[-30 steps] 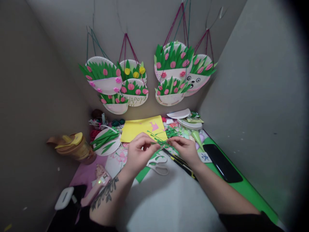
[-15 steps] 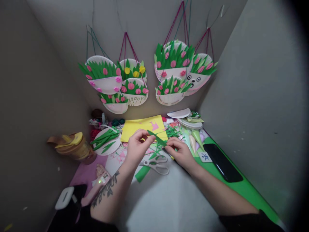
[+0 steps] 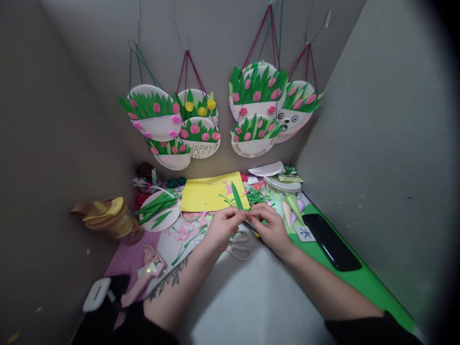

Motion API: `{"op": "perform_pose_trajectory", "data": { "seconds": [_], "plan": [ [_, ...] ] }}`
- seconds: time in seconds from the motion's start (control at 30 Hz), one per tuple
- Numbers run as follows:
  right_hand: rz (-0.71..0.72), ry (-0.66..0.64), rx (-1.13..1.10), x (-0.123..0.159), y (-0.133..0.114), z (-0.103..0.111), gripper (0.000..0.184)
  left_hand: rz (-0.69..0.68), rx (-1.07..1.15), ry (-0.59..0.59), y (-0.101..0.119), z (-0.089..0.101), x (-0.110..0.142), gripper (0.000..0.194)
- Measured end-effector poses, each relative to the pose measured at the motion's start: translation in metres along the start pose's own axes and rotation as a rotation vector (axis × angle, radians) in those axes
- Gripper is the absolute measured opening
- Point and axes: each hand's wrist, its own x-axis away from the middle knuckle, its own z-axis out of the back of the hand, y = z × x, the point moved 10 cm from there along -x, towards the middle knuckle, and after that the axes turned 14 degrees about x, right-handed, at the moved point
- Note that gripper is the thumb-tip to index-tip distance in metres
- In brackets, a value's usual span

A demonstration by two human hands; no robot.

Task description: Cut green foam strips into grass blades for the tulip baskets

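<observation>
Green paper, cut as a slim leaf [image 3: 235, 194], stood nearly upright between the 2 hands, its tip over a yellow sheet [image 3: 201, 194] lying on the bench [image 3: 258, 299]. About 0.5 seconds earlier it had slanted, stretched from hand to hand; since then the left hand [image 3: 225, 226] had moved in beside the right hand [image 3: 269, 225], which suggested that attention had passed to the leaf's lower end. The left thumb and fingers pinched that end; the right fingertips were bunched against it, though whether they gripped it too could not be told. Fingers hid the leaf's base. Below, white scissors [image 3: 240, 251] showed their handles, but their blades were covered. A dark tool [image 3: 253, 229] peeked out under the right hand, mostly concealed, and a green scrap seen earlier was out of sight near the left forearm.
</observation>
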Motion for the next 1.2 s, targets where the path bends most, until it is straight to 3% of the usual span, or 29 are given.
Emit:
{"op": "perform_pose_trajectory", "data": {
  "seconds": [0.13, 0.4, 0.73, 0.93, 1.03, 1.13, 1.2],
  "plan": [
    [0.053, 0.03, 0.04, -0.001, 0.0, 0.006, 0.008, 0.091, 0.164, -0.009, -0.001, -0.006, 0.005, 0.035],
    [0.139, 0.086, 0.095, -0.004, -0.002, 0.017, 0.009, 0.139, 0.314, 0.001, 0.007, -0.009, 0.015, 0.033],
    [0.133, 0.086, 0.129, -0.011, 0.001, 0.023, 0.011, 0.12, 0.355, 0.005, 0.02, -0.011, 0.023, 0.029],
    [0.061, 0.054, 0.129, -0.014, 0.024, 0.018, 0.012, 0.08, 0.355, 0.04, 0.039, -0.004, 0.024, 0.032],
    [-0.064, -0.018, 0.119, -0.016, 0.052, 0.009, 0.014, 0.002, 0.387, 0.078, 0.06, 0.005, 0.025, 0.032],
    [-0.202, -0.206, 0.157, -0.016, 0.074, -0.011, 0.019, -0.079, 0.384, 0.073, 0.077, 0.01, 0.031, 0.032],
    [-0.221, -0.335, 0.196, -0.019, 0.074, -0.028, 0.023, -0.096, 0.333, 0.031, 0.081, 0.006, 0.037, 0.032]
  ]
}}
